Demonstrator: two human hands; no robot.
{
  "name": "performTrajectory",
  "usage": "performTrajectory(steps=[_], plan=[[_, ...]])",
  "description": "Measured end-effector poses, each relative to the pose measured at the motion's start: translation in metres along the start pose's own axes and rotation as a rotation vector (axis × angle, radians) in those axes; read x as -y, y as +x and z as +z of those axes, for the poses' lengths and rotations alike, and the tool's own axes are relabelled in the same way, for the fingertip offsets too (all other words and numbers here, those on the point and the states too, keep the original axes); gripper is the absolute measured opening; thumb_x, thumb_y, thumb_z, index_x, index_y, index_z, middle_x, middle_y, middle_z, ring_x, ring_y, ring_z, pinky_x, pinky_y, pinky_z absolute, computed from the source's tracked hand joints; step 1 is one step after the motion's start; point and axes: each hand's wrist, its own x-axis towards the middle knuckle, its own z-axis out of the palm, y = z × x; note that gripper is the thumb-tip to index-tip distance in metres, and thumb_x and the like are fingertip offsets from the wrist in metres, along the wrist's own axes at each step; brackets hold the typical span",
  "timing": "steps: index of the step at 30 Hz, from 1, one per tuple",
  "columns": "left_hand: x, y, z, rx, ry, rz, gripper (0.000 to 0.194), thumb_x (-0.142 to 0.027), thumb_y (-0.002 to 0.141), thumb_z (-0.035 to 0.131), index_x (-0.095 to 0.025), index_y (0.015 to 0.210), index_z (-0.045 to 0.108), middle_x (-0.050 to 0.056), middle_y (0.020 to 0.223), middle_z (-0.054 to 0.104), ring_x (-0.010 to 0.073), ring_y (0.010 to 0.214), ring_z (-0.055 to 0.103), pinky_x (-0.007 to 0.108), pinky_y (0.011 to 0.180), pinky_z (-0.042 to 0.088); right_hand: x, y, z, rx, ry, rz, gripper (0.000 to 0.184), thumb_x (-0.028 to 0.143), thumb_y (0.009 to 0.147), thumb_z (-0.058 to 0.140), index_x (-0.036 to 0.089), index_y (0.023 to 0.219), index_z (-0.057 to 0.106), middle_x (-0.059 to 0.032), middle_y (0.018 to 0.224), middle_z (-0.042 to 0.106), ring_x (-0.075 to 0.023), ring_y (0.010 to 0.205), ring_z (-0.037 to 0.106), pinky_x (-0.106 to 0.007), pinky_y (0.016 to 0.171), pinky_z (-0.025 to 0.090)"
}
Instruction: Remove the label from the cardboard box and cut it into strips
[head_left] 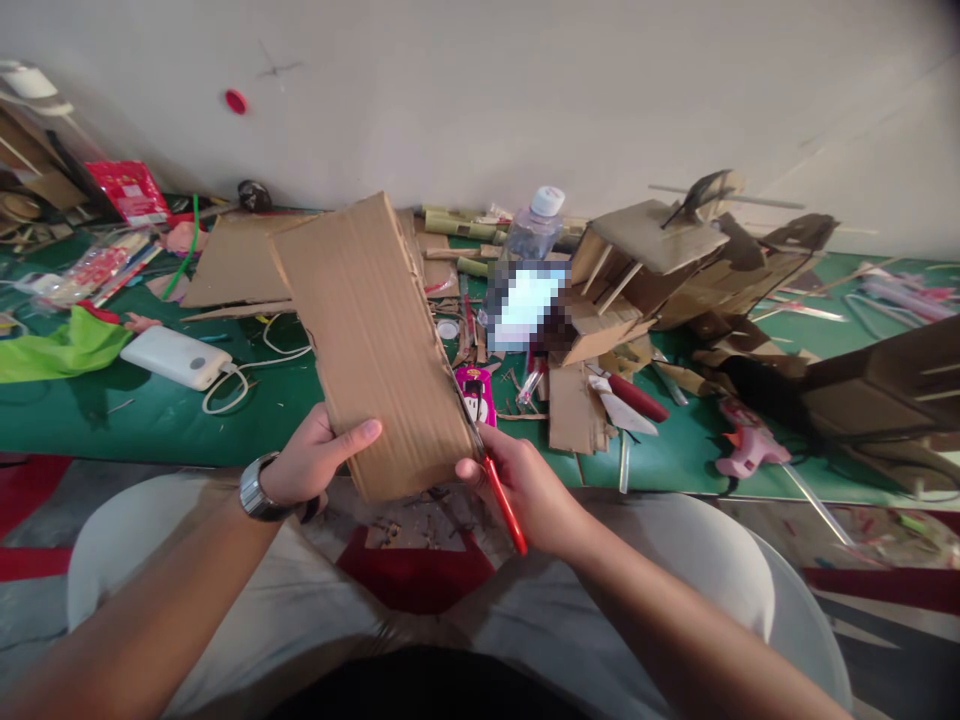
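Holding a cardboard sheet [375, 350] mid-frame, pinched at its lower left edge between thumb and fingers of the left hand [316, 455]. Gripping a red-handled tool [505, 505], lower centre, with curled fingers of the right hand [534, 490], beside the sheet's right edge.

Brown cardboard [382, 350], faintly striped — red tool handle [505, 507] — green tabletop [172, 425], white power bank [174, 357], pink glue gun [750, 446].
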Motion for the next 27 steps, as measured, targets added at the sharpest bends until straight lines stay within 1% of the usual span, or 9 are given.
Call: performTrajectory(steps=[2,5,8,16,19,21,24,26,27], plan=[[-0.001,-0.0006,0.0008,0.044,0.011,-0.005,0.044,-0.046,0.089,0.079,-0.018,0.122,0.078,0.014,0.125,0.08,0.0322,0.116,0.075,0.042,0.101,0.06,0.0007,-0.0009,-0.0009,-0.022,-0.03,-0.032,0.055,0.076,0.097,0.051,0.023,0.085,0.046,0.004,0.065,0.048,-0.0126,0.061,0.036,-0.025,0.055,0.028],[-0.002,-0.0023,0.0034,0.125,0.012,-0.004,0.041,-0.044,0.092,0.077,-0.019,0.124,0.078,0.014,0.125,0.08,0.0323,0.116,0.075,0.043,0.101,0.06,0.0034,-0.002,-0.0027,-0.021,-0.055,-0.06,0.051,0.073,0.098,0.052,0.022,0.093,0.052,0.0022,0.068,0.053,-0.0151,0.064,0.044,-0.027,0.06,0.035],[-0.0024,-0.0034,0.0058,0.137,0.027,0.012,0.041,-0.043,0.093,0.075,-0.02,0.126,0.077,0.013,0.126,0.079,0.0314,0.117,0.074,0.043,0.103,0.059,0.0049,-0.0022,-0.0037,-0.014,-0.053,-0.047,0.053,0.074,0.097,0.052,0.022,0.096,0.056,0.001,0.067,0.055,-0.0166,0.065,0.047,-0.028,0.061,0.037],[-0.0008,-0.0028,0.005,0.13,0.02,0.014,0.039,-0.043,0.093,0.076,-0.021,0.125,0.077,0.011,0.125,0.08,0.0289,0.116,0.075,0.04,0.101,0.06,0.0009,-0.001,-0.0023,-0.044,-0.025,-0.021,0.067,0.087,0.091,0.046,0.021,0.087,0.054,0.0023,0.065,0.049,-0.0142,0.062,0.038,-0.027,0.055,0.029],[0.003,-0.0032,0.0038,0.115,-0.005,-0.013,0.043,-0.047,0.09,0.078,-0.02,0.124,0.077,0.012,0.124,0.08,0.0307,0.116,0.075,0.042,0.101,0.06,0.0005,-0.0013,-0.0012,-0.046,-0.007,-0.016,0.069,0.089,0.09,0.043,0.022,0.083,0.049,0.004,0.063,0.043,-0.0131,0.061,0.034,-0.026,0.054,0.024],[0.005,-0.0028,0.0028,0.059,-0.03,-0.011,0.049,-0.055,0.087,0.078,-0.019,0.121,0.078,0.014,0.123,0.08,0.0327,0.118,0.074,0.044,0.104,0.059,0.0009,-0.0011,0.0,-0.048,-0.004,-0.02,0.067,0.089,0.09,0.045,0.022,0.08,0.046,0.0051,0.061,0.04,-0.0124,0.06,0.032,-0.026,0.054,0.023],[0.0047,-0.0003,0.0017,-0.124,-0.123,-0.001,0.055,-0.066,0.085,0.074,-0.019,0.112,0.079,0.013,0.119,0.081,0.0337,0.12,0.073,0.047,0.108,0.056,0.0024,-0.0004,0.0025,-0.034,-0.025,-0.021,0.065,0.085,0.09,0.052,0.022,0.076,0.043,0.0059,0.061,0.039,-0.0116,0.061,0.03,-0.026,0.054,0.023],[0.0028,0.0018,0.0009,-0.234,-0.183,-0.024,0.052,-0.067,0.084,0.075,-0.02,0.107,0.08,0.011,0.113,0.083,0.0344,0.116,0.075,0.047,0.103,0.059,0.0034,-0.0001,0.0043,-0.008,-0.037,-0.018,0.064,0.082,0.091,0.055,0.022,0.075,0.043,0.0059,0.062,0.039,-0.0113,0.062,0.03,-0.025,0.055,0.024],[0.0019,0.0027,0.0004,-0.26,-0.193,-0.037,0.05,-0.065,0.084,0.076,-0.02,0.105,0.08,0.011,0.11,0.083,0.0349,0.114,0.076,0.047,0.1,0.061,0.0039,-0.0003,0.0051,0.008,-0.041,-0.018,0.064,0.082,0.091,0.053,0.022,0.075,0.044,0.0057,0.062,0.039,-0.0113,0.062,0.031,-0.026,0.055,0.024]])
